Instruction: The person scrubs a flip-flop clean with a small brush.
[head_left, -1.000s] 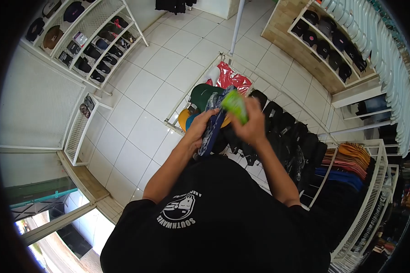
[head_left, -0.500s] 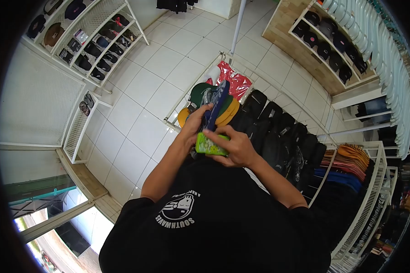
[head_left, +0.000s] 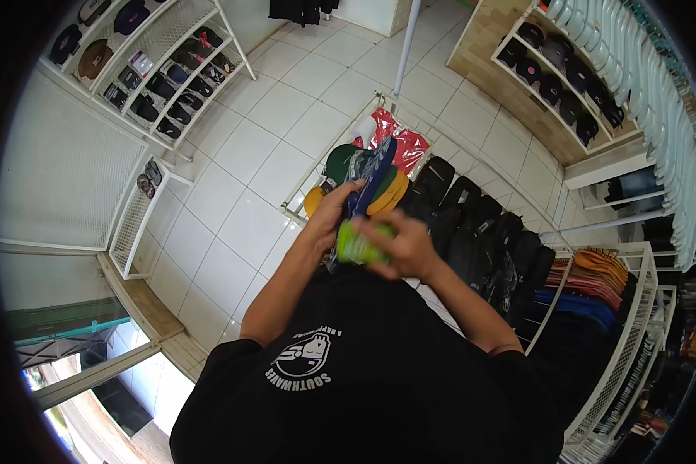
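My left hand (head_left: 334, 213) grips a long, flat navy-blue item (head_left: 377, 172) with pale markings; its kind is not clear from this angle. Greyish, see-through material (head_left: 355, 165) shows along its left side. Close below, my right hand (head_left: 407, 247) is closed on a bright green pack (head_left: 353, 244) with whitish print, blurred by motion. The pack lies against or just in front of the blue item's lower end; contact there is hard to make out. Beyond both hands, a green cap (head_left: 337, 162) and yellow caps (head_left: 391, 195) rest on the display rack.
Red plastic-wrapped goods (head_left: 402, 144) lie at the rack's far end. Rows of black bags (head_left: 464, 201) fill its right side, and folded clothes (head_left: 595, 271) lie further right. A white shelf (head_left: 170, 69) of caps and sandals stands upper left, hangers (head_left: 634, 85) upper right.
My right hand and the green pack have shifted slightly and are now smeared by motion. My left hand still holds the blue item in nearly the same place.
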Demonstrator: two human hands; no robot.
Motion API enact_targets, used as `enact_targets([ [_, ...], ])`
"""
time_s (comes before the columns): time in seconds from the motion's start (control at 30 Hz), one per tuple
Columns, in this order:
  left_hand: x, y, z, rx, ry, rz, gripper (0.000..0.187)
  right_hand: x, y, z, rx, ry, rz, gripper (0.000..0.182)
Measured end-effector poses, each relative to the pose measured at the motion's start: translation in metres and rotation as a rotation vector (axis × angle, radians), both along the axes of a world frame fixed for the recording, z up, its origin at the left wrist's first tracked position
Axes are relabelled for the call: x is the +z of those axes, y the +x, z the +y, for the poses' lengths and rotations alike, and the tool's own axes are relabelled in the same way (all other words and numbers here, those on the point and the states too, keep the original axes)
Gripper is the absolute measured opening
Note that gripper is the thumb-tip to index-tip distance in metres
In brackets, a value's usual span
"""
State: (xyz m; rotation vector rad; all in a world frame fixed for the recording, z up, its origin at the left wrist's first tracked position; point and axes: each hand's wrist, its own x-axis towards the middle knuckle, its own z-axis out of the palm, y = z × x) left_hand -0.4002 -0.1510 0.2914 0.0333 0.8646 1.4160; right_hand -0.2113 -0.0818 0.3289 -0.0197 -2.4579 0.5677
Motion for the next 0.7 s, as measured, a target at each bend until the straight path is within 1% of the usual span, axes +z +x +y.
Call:
enact_targets([
  [0.03, -0.001, -0.001, -0.003, -0.003, -0.002, -0.004, 0.033, -0.004, -0.001, 0.013, -0.172, -0.083, 0.016, 0.075],
  [0.07, -0.002, -0.004, -0.006, -0.075, -0.025, 0.025, 0.033, -0.006, -0.005, 0.030, -0.343, -0.165, 0.035, 0.072],
  [0.1, -0.002, -0.007, -0.007, -0.148, -0.044, 0.057, 0.032, -0.003, -0.011, 0.047, -0.459, -0.233, 0.067, 0.071],
  [0.13, -0.001, -0.005, -0.008, -0.149, -0.042, 0.057, 0.032, 0.000, -0.015, 0.061, -0.573, -0.302, 0.099, 0.069],
  [0.2, 0.004, 0.002, -0.005, -0.152, -0.053, 0.043, 0.030, -0.017, -0.022, 0.086, -0.604, -0.303, 0.132, 0.069],
  [0.23, 0.013, 0.009, -0.001, -0.074, -0.133, 0.100, 0.035, -0.023, -0.022, 0.092, -0.632, -0.308, 0.156, 0.069],
  [0.27, 0.012, 0.007, -0.003, -0.075, -0.131, 0.097, 0.035, -0.016, -0.021, 0.081, -0.634, -0.305, 0.155, 0.069],
  [0.3, 0.010, 0.000, -0.006, -0.080, -0.088, 0.102, 0.031, -0.009, -0.019, 0.061, -0.584, -0.326, 0.162, 0.068],
  [0.33, 0.008, -0.005, -0.008, -0.079, -0.045, 0.108, 0.029, -0.002, -0.019, 0.040, -0.528, -0.347, 0.168, 0.068],
  [0.4, -0.010, -0.008, -0.002, -0.025, 0.006, -0.139, 0.028, -0.001, -0.014, -0.001, -0.194, -0.159, 0.038, 0.070],
  [0.43, -0.009, -0.008, 0.001, 0.027, -0.005, -0.080, 0.027, -0.003, -0.009, -0.011, -0.125, -0.135, -0.013, 0.073],
  [0.47, -0.007, -0.008, 0.001, 0.022, 0.000, -0.075, 0.027, -0.004, -0.006, -0.013, -0.063, -0.104, -0.060, 0.075],
  [0.5, -0.004, -0.005, -0.002, 0.025, 0.004, -0.038, 0.028, -0.003, -0.005, 0.000, -0.126, -0.041, -0.042, 0.077],
  [0.57, -0.004, 0.002, -0.008, 0.024, -0.007, -0.011, 0.028, -0.004, -0.016, 0.032, -0.428, -0.169, 0.093, 0.072],
  [0.6, -0.004, 0.002, -0.009, -0.027, -0.039, 0.052, 0.031, 0.003, -0.018, 0.047, -0.558, -0.299, 0.086, 0.066],
  [0.63, -0.003, 0.003, -0.009, -0.075, -0.069, 0.115, 0.034, 0.004, -0.021, 0.065, -0.635, -0.384, 0.064, 0.064],
  [0.67, 0.002, 0.004, -0.007, -0.125, -0.096, 0.181, 0.036, -0.001, -0.022, 0.070, -0.641, -0.383, 0.067, 0.064],
  [0.7, 0.009, 0.008, -0.005, -0.077, -0.131, 0.168, 0.036, -0.008, -0.022, 0.074, -0.622, -0.365, 0.137, 0.065],
])
